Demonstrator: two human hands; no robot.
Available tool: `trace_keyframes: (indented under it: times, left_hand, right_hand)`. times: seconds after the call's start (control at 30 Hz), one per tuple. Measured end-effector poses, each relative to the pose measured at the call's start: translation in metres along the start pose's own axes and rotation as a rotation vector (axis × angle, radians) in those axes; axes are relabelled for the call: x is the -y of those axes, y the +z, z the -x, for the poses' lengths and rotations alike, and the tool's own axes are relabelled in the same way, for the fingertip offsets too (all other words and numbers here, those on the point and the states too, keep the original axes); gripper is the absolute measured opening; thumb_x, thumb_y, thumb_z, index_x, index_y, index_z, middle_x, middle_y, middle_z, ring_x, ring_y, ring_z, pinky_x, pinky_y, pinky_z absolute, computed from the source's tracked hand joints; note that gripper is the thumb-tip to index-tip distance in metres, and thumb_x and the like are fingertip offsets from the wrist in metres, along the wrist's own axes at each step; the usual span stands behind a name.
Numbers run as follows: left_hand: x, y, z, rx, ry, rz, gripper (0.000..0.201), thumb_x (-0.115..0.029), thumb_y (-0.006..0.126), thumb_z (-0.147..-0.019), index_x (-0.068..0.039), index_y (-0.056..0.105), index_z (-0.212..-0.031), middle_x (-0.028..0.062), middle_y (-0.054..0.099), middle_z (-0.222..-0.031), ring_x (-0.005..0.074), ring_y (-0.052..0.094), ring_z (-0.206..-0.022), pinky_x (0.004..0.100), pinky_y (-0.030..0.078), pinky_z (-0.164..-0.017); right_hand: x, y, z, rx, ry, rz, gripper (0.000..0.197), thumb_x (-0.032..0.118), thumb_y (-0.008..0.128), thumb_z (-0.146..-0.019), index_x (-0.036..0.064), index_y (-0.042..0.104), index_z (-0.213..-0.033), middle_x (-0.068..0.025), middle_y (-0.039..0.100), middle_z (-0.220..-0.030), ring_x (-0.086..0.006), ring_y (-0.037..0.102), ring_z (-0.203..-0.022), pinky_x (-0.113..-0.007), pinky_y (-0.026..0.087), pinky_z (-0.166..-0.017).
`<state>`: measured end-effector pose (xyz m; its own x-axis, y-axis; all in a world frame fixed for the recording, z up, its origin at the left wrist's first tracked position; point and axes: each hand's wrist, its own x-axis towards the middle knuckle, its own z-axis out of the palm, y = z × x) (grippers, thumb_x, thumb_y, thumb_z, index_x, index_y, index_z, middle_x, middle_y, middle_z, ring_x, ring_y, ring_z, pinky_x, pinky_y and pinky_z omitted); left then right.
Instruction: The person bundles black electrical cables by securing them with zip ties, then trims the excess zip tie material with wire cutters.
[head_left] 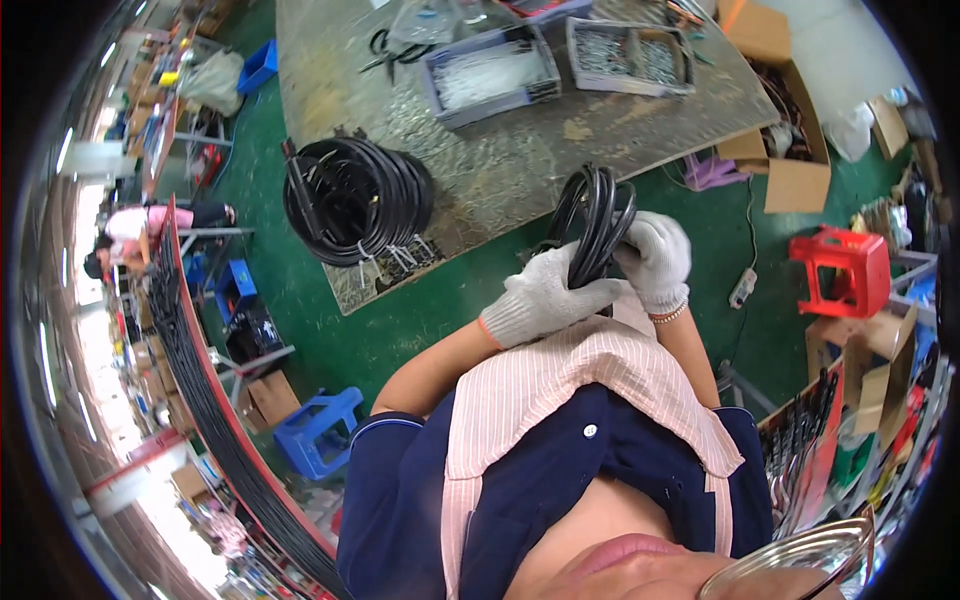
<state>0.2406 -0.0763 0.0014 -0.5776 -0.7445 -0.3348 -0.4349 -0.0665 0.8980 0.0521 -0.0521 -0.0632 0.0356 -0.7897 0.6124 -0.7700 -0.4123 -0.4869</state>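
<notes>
A bundle of looped black cable (597, 225) is held up in front of my chest, just off the table's near edge. My left hand (545, 298), in a white knitted glove, wraps round the lower part of the loops, thumb across the front. My right hand (657, 260), gloved the same way, is curled against the right side of the bundle; its fingertips are partly hidden by the cable. To the left, a stack of coiled black cables (405, 205) rests on the table's corner, with pale ties showing on its near side.
On the worn table (500, 185) sit a bin of clear plastic pieces (492, 80), a divided bin of small metal parts (632, 58) and black-handled scissors (385, 50). A red stool (840, 270) stands right, a blue stool (318, 432) left. A person (135, 235) works far left.
</notes>
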Motion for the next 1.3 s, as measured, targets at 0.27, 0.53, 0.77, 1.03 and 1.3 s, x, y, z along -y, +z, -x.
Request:
trace_keyframes:
  times: [0.27,0.53,0.77,1.03,1.3]
  left_hand:
    - [0.007,-0.066,0.009,-0.135,0.155,-0.689,0.054,-0.051,0.076,-0.075,-0.003,0.064,-0.097,0.0161,0.066,-0.073,0.0331,0.068,-0.068,0.0424,0.053,-0.064]
    - [0.04,-0.087,0.016,-0.811,0.257,-0.209,0.026,-0.018,0.078,-0.071,-0.004,0.069,-0.091,0.0162,0.069,-0.088,0.026,0.068,-0.091,0.0385,0.053,-0.081]
    - [0.027,-0.07,0.024,-0.808,-0.748,0.167,0.026,-0.013,0.078,-0.075,-0.001,0.065,-0.095,0.0093,0.07,-0.083,0.0153,0.067,-0.078,0.0275,0.052,-0.073]
    - [0.034,-0.021,0.05,-1.283,-0.83,0.505,0.019,-0.011,0.072,-0.081,0.0,0.065,-0.095,0.0043,0.07,-0.083,0.0095,0.062,-0.073,0.0261,0.05,-0.067]
    - [0.03,0.013,0.051,-1.551,-0.931,0.651,0.015,-0.014,0.072,-0.085,-0.003,0.065,-0.093,-0.0009,0.065,-0.074,0.0039,0.052,-0.058,0.02,0.04,-0.051]
  right_hand:
    - [0.0,0.057,-0.096,0.379,-0.471,-0.329,0.029,0.024,0.071,-0.065,0.0163,0.068,-0.093,-0.0036,0.066,-0.092,-0.0265,0.065,-0.088,-0.041,0.053,-0.081]
    - [0.034,0.109,-0.181,0.183,-0.772,-0.416,0.023,0.018,0.067,-0.063,0.0146,0.067,-0.086,0.0012,0.063,-0.085,-0.0198,0.063,-0.077,-0.036,0.053,-0.067]
    - [-0.017,0.183,-0.253,1.113,-0.648,-0.507,0.057,0.038,0.077,-0.068,0.0166,0.065,-0.12,-0.006,0.067,-0.111,-0.029,0.063,-0.105,-0.041,0.05,-0.091]
    - [-0.197,0.299,-0.262,0.919,-0.216,0.24,0.03,0.039,0.059,-0.091,0.017,0.067,-0.11,-0.0123,0.065,-0.108,-0.0333,0.064,-0.098,-0.045,0.053,-0.083]
    - [-0.195,0.28,-0.272,0.929,-0.185,0.178,0.022,0.035,0.059,-0.092,0.0196,0.064,-0.107,-0.0062,0.07,-0.096,-0.0294,0.065,-0.094,-0.042,0.05,-0.084]
